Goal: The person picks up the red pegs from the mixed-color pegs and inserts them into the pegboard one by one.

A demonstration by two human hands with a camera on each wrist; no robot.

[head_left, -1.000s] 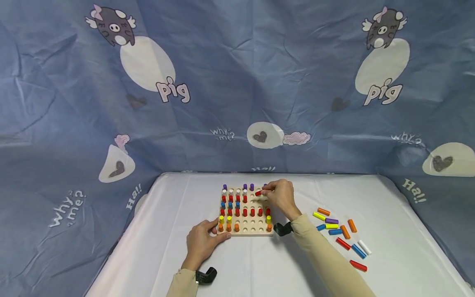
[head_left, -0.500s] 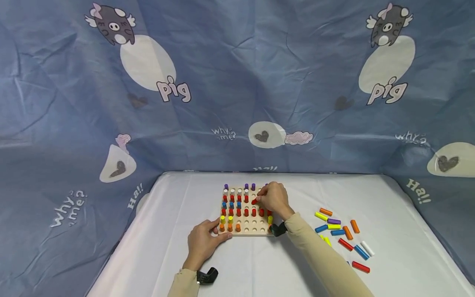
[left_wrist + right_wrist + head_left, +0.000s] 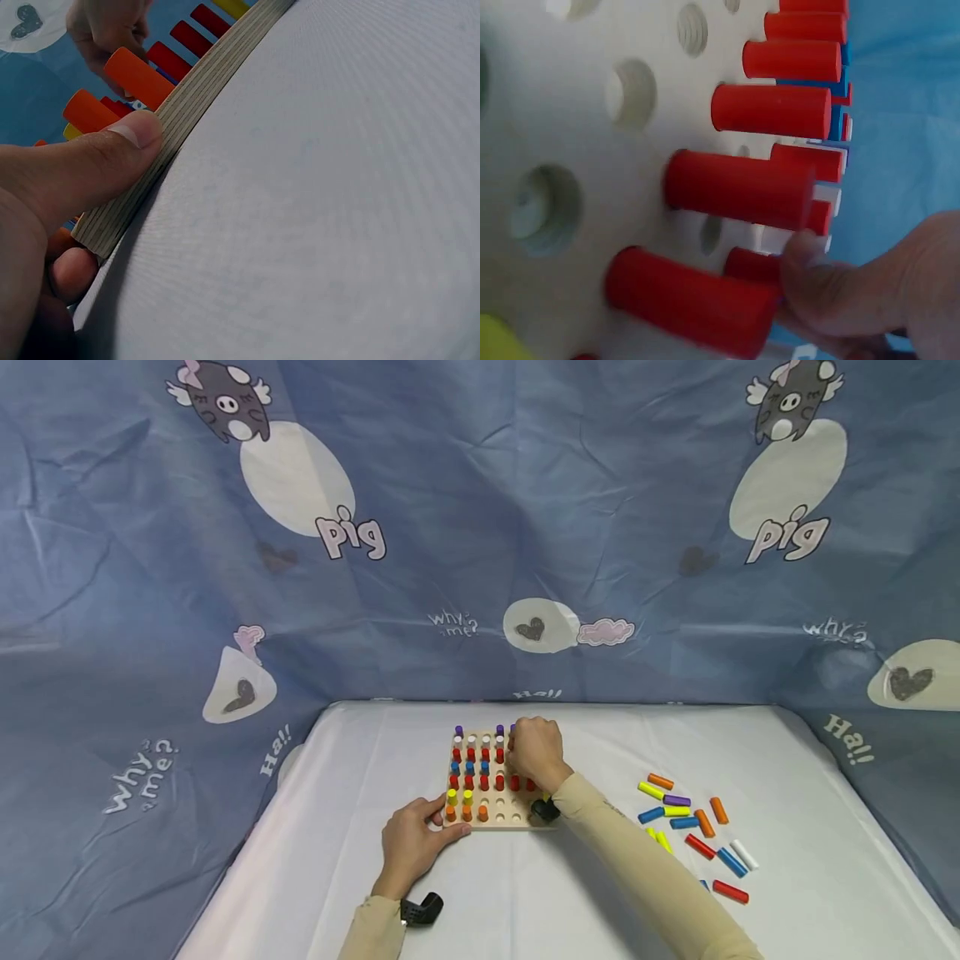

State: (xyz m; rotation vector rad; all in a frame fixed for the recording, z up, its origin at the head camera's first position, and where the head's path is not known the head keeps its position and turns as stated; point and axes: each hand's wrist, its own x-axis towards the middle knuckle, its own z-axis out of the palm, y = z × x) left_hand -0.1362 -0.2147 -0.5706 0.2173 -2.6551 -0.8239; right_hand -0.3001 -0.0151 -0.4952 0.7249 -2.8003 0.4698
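Note:
A wooden pegboard (image 3: 495, 828) bears rows of coloured pegs: purple, white, red, blue, yellow and orange. My left hand (image 3: 411, 842) holds its near left corner, the thumb (image 3: 139, 131) on the front edge and fingers round the side. Over the board's right half is my right hand (image 3: 536, 750), hiding the holes and pegs under it. In the right wrist view its thumb and fingers pinch the top of a red peg (image 3: 750, 264), which stands behind the nearer row of red pegs (image 3: 739, 187). Whether that peg is fully seated cannot be seen.
Loose pegs lie scattered on the white tablecloth to the right, among them a red peg (image 3: 731, 892), a white peg (image 3: 744, 854) and an orange peg (image 3: 719, 810). A blue printed cloth (image 3: 480, 543) hangs behind the table.
My right hand has moved slightly left with the red peg, which has gone from slanting above the board to standing down among the rows. The left hand keeps its hold on the corner.

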